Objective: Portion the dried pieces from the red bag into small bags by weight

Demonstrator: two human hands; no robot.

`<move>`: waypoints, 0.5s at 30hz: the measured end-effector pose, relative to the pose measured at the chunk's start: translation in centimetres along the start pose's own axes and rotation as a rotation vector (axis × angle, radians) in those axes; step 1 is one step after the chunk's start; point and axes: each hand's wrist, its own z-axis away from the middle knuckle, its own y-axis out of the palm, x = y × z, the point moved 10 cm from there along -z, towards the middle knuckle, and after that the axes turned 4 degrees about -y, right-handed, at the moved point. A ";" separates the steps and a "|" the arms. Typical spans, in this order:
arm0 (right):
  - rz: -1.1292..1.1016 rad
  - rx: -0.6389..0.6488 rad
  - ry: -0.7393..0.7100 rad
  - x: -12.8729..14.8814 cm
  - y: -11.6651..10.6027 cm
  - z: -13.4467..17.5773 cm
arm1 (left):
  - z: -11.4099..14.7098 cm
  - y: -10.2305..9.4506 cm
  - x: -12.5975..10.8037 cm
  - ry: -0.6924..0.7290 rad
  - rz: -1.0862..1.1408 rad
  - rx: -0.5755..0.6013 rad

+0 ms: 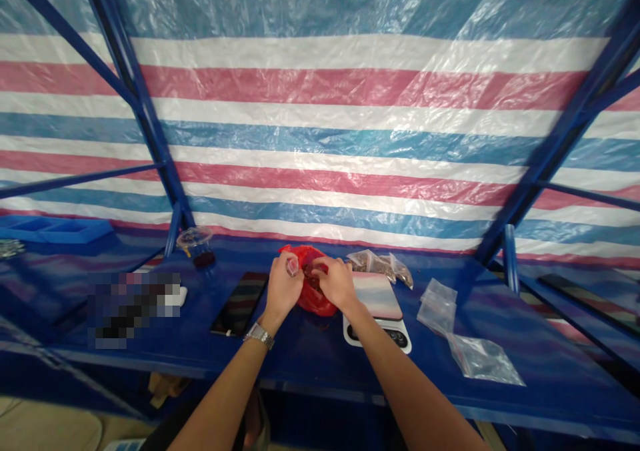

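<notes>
A red plastic bag [319,301] stands open on the blue table, with dark brownish contents in its mouth. My left hand [284,285] is closed round the bag's left rim, and a metal-strap watch sits on that wrist. Over the bag's opening, my right hand [336,281] has its fingers bent together at the contents; what they pinch is too small to make out. Just right of the bag is a digital kitchen scale [376,297], partly behind my right forearm. Small filled zip bags [375,264] lie behind the scale.
Clear zip bags [483,357] lie right of the scale. Left of the bag are a dark phone [240,304] and a clear plastic cup [196,243] with dark contents. A blue compartment tray [75,231] is at far left. Blue frame bars [150,131] and striped sheeting [350,131] rise behind.
</notes>
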 end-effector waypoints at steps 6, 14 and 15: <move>-0.237 -0.224 -0.082 0.6 -4.8 0.1 | 1.0 -0.5 -3.2 0.158 -0.363 -0.075; 0.085 -0.142 -0.446 7.5 -8.0 2.7 | 1.4 2.3 -4.7 0.118 -0.276 0.031; 0.117 -0.134 -0.451 7.5 -8.1 2.8 | 1.5 2.7 -4.9 0.118 -0.251 0.035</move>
